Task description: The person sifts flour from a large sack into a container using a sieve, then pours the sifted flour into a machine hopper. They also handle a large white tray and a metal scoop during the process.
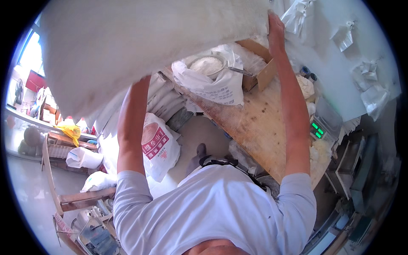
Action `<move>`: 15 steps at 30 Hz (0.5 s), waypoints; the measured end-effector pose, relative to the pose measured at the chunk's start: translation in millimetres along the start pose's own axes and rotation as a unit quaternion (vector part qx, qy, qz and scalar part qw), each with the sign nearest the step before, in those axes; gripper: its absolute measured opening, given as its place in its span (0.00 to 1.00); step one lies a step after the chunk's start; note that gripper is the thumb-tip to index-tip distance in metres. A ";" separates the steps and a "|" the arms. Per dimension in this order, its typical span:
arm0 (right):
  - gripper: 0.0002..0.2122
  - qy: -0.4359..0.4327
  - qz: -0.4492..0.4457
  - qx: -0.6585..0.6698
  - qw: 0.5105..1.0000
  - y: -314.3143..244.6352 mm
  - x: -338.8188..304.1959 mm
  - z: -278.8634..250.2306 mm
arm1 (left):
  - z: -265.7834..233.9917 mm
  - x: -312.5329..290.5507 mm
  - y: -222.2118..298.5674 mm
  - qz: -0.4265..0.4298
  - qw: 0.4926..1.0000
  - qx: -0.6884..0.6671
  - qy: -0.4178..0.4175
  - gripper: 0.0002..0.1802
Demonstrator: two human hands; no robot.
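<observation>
A large off-white sheet (148, 38), dusty with what looks like flour, is held up high and fills the upper left; whether it is stiff or soft I cannot tell. My right hand (276, 32) grips its right edge with the fingers closed. My left forearm (134, 119) reaches up behind its lower edge, so the left hand and its fingers are hidden. Beneath the sheet, an open white sack (221, 89) stands on the wooden table (259, 119). Inside it sits a metal bowl of white powder (207, 65), with a handled tool (240, 71) lying across the rim.
An open cardboard box (267, 74) stands behind the sack. A scale with a green display (318, 129) is at the table's right. On the floor, a white sack with a red label (158, 144) stands near stacked sacks (163, 95). Wooden shelving (80, 197) stands at left.
</observation>
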State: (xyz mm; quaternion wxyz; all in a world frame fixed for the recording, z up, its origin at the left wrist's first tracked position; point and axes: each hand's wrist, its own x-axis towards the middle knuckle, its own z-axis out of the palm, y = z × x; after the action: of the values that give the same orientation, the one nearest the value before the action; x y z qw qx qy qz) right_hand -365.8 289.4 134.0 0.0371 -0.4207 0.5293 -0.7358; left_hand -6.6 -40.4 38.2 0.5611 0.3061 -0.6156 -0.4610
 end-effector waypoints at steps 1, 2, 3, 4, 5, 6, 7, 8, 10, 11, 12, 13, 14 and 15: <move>0.21 -0.005 -0.026 -0.048 0.999 2.9 0.7 0.8 | 3.9 3.2 0.6 -0.004 1.000 -0.010 0.000 0.17; 0.21 -0.001 0.017 -0.025 1.000 5.1 1.5 1.8 | 10.0 10.6 1.9 -0.013 1.000 -0.028 0.001 0.17; 0.22 0.005 0.071 -0.010 0.997 6.1 2.5 1.3 | 15.5 17.6 2.8 -0.023 0.999 -0.046 0.001 0.17; 0.22 0.007 0.129 0.006 0.992 5.9 4.6 3.1 | 22.1 25.9 3.6 -0.001 0.997 -0.069 -0.021 0.17; 0.23 0.012 0.087 -0.004 0.996 3.6 6.0 2.1 | 28.5 35.9 4.9 -0.072 0.992 -0.103 -0.004 0.17; 0.23 0.013 0.042 -0.013 0.999 0.0 8.9 1.9 | 33.4 45.6 6.6 -0.112 0.982 -0.150 -0.005 0.16; 0.24 -0.028 0.021 -0.015 0.999 -5.3 12.6 0.1 | 38.9 58.5 10.0 -0.186 0.959 -0.214 -0.002 0.14; 0.26 -0.070 -0.001 -0.015 0.997 -11.1 17.0 -2.3 | 44.4 70.8 14.5 -0.212 0.949 -0.231 -0.024 0.11; 0.30 -0.176 -0.039 0.017 0.983 -23.1 23.3 -14.3 | 51.1 92.2 28.5 -0.188 0.957 -0.180 -0.130 0.12; 0.30 -0.189 -0.066 0.013 0.980 -26.1 28.5 -19.5 | 53.4 98.5 38.0 -0.178 0.961 -0.113 -0.182 0.16; 0.30 -0.183 -0.052 -0.065 0.980 -27.7 34.0 -26.6 | 61.6 103.1 49.6 -0.145 0.970 -0.057 -0.187 0.17; 0.30 -0.166 -0.046 -0.148 0.974 -25.4 41.1 -31.8 | 76.4 103.3 60.5 -0.134 0.976 -0.015 -0.171 0.19; 0.30 -0.121 -0.010 -0.154 0.981 -22.1 48.8 -38.3 | 92.5 100.1 72.6 -0.126 0.977 0.005 -0.174 0.21; 0.30 -0.107 -0.017 -0.130 0.986 -14.3 56.1 -42.1 | 107.8 94.6 83.7 -0.110 0.975 0.024 -0.194 0.23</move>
State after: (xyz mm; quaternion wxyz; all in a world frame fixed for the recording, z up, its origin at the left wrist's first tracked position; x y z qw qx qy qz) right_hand -424.0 299.0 174.5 0.0259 -0.5068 0.6064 -0.6122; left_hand -117.1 -68.4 159.0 0.3696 0.2901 -0.6864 -0.5552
